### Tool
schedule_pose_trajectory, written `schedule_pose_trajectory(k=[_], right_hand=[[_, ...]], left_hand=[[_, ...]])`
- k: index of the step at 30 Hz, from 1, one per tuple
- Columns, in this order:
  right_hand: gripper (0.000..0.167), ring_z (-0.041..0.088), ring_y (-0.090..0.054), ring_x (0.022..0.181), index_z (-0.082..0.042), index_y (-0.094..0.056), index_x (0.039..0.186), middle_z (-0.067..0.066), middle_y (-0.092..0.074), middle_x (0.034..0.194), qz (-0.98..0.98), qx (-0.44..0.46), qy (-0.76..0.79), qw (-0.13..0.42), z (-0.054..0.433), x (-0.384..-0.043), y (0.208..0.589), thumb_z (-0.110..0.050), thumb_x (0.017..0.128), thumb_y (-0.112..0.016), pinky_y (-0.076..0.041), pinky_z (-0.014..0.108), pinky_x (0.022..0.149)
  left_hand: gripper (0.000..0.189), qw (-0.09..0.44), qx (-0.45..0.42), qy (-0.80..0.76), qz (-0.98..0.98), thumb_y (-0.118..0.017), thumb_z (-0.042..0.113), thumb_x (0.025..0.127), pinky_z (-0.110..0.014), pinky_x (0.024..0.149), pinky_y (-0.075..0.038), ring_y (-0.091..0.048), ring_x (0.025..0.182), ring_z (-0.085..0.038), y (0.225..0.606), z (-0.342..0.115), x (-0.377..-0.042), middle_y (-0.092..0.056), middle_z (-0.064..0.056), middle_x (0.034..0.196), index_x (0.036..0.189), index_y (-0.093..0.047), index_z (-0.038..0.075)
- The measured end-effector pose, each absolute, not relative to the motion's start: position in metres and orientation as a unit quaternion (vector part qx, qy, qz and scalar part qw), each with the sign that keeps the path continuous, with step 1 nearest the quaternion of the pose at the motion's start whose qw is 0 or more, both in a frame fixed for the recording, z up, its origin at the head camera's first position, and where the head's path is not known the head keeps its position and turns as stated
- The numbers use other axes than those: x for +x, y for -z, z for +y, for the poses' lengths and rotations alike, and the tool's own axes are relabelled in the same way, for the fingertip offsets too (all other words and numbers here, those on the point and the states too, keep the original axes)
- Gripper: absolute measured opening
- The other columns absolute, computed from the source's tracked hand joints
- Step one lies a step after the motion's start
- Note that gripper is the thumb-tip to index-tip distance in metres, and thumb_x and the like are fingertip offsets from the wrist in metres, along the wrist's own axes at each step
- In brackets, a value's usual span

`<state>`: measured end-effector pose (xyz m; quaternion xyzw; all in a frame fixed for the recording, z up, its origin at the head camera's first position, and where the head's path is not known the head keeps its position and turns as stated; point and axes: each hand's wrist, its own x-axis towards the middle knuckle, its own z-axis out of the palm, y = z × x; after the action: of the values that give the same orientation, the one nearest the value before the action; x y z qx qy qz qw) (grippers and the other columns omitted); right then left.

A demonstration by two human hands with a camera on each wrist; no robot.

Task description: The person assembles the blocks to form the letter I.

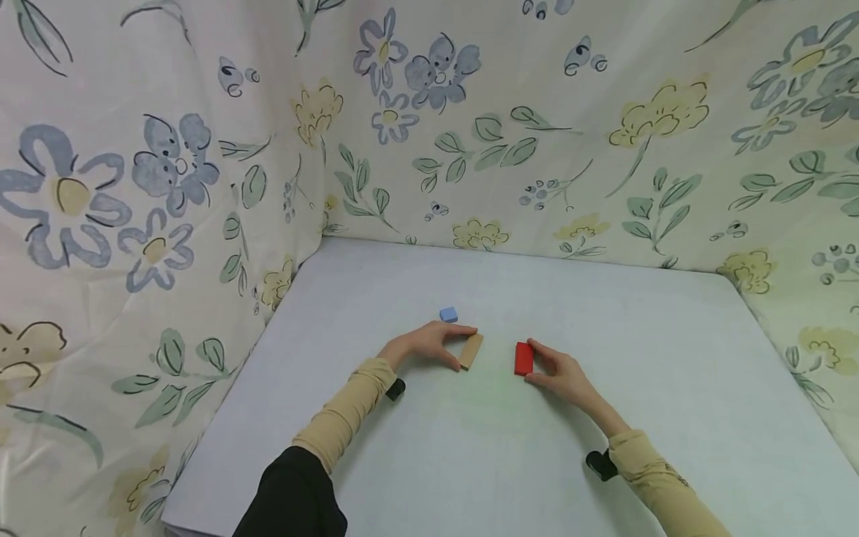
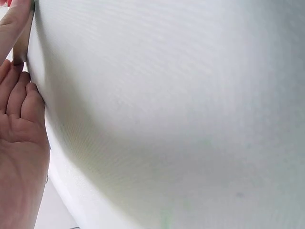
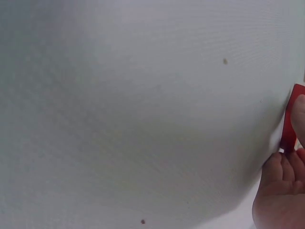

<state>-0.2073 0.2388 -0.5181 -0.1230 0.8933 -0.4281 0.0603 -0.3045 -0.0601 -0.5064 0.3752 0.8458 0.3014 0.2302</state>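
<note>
In the head view, my left hand [image 1: 435, 343] pinches a plain wooden block [image 1: 473, 351] by its two ends, thumb at the near end and a finger at the far one. To the right of it, my right hand [image 1: 560, 375] grips a red block [image 1: 523, 359] the same way. A gap of white table separates the two blocks. The left wrist view catches only a sliver of the wooden block [image 2: 23, 45] beside the fingers. At the right edge of the right wrist view, the red block [image 3: 289, 121] is partly covered by the thumb.
A small blue block [image 1: 448, 314] sits on the white table [image 1: 604, 313] just beyond my left hand. Floral cloth [image 1: 510, 119] hangs behind the table and along its sides. Each wrist carries a small black device.
</note>
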Motion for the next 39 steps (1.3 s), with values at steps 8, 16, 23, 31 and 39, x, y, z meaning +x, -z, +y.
schedule_pose_trajectory(k=[8, 16, 23, 31, 39], right_hand=[[0.068, 0.041, -0.038, 0.134, 0.005, -0.041, 0.139, 0.025, -0.042, 0.143, 0.888, -0.128, 0.439, 0.048, 0.239, -0.208, 0.521, -0.009, 0.081, -0.073, -0.038, 0.045, 0.104], [0.067, 0.041, -0.039, 0.133, 0.005, -0.042, 0.139, 0.026, -0.043, 0.142, 0.887, -0.132, 0.442, 0.040, 0.238, -0.208, 0.519, -0.008, 0.081, -0.073, -0.039, 0.045, 0.103], [0.069, 0.041, -0.042, 0.130, 0.007, -0.041, 0.139, 0.027, -0.042, 0.142, 0.886, -0.132, 0.443, 0.041, 0.240, -0.210, 0.519, -0.010, 0.081, -0.074, -0.041, 0.043, 0.100], [0.070, 0.040, -0.044, 0.129, 0.004, -0.039, 0.141, 0.025, -0.042, 0.143, 0.887, -0.131, 0.440, 0.046, 0.241, -0.212, 0.514, -0.009, 0.081, -0.073, -0.044, 0.042, 0.098], [0.070, 0.040, -0.037, 0.134, 0.007, -0.035, 0.142, 0.026, -0.037, 0.146, 0.866, -0.148, 0.475, 0.043, 0.240, -0.216, 0.498, -0.003, 0.082, -0.071, -0.042, 0.040, 0.098]], left_hand=[[0.081, 0.233, 0.365, -0.312, 0.846, -0.082, 0.022, 0.073, -0.031, 0.116, -0.028, -0.035, 0.140, -0.013, 0.507, -0.060, -0.304, -0.043, 0.004, 0.148, 0.143, -0.043, 0.019], [0.081, 0.228, 0.359, -0.315, 0.848, -0.082, 0.022, 0.073, -0.032, 0.116, -0.028, -0.035, 0.139, -0.013, 0.509, -0.061, -0.304, -0.042, 0.005, 0.148, 0.143, -0.043, 0.019], [0.081, 0.226, 0.364, -0.314, 0.847, -0.082, 0.023, 0.074, -0.032, 0.116, -0.028, -0.034, 0.140, -0.013, 0.510, -0.061, -0.303, -0.042, 0.004, 0.149, 0.144, -0.042, 0.019], [0.081, 0.225, 0.362, -0.303, 0.852, -0.082, 0.024, 0.074, -0.030, 0.116, -0.028, -0.035, 0.139, -0.013, 0.513, -0.060, -0.303, -0.042, 0.005, 0.149, 0.144, -0.041, 0.020], [0.082, 0.221, 0.369, -0.301, 0.851, -0.082, 0.026, 0.074, -0.031, 0.116, -0.028, -0.035, 0.139, -0.013, 0.513, -0.060, -0.304, -0.042, 0.005, 0.149, 0.144, -0.041, 0.021]])
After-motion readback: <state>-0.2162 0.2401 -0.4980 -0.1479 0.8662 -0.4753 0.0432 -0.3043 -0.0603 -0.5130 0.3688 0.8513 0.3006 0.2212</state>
